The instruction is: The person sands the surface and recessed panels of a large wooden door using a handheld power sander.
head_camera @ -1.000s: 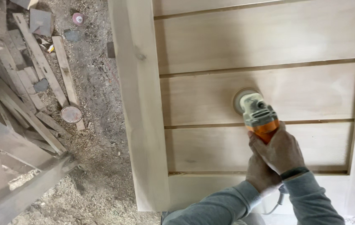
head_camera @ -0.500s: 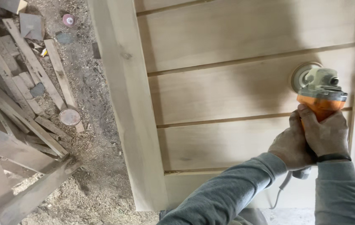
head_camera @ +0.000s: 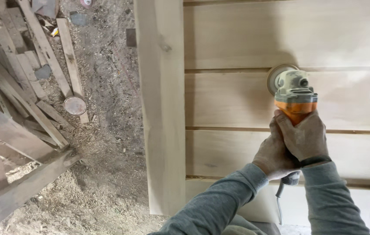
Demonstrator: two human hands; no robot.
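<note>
An orange and grey angle grinder [head_camera: 294,93] with a round sanding disc [head_camera: 276,76] rests on a pale wooden panel door [head_camera: 237,100] lying flat. The disc touches the upper edge of the middle board, near a groove. My right hand [head_camera: 302,137] wraps the orange body from the right. Just behind it, my left hand [head_camera: 274,154] grips the rear of the handle. Both sleeves are grey. The tool's cord [head_camera: 278,204] hangs down below my hands.
The door's thick left stile [head_camera: 161,109] runs top to bottom. To its left is dirt ground covered in sawdust [head_camera: 102,174], with a pile of scrap wooden slats [head_camera: 24,87] and a round metal lid [head_camera: 75,105].
The grinder moved right across the board from its first position, then came back left toward the middle. Both hands stayed on the tool throughout.
</note>
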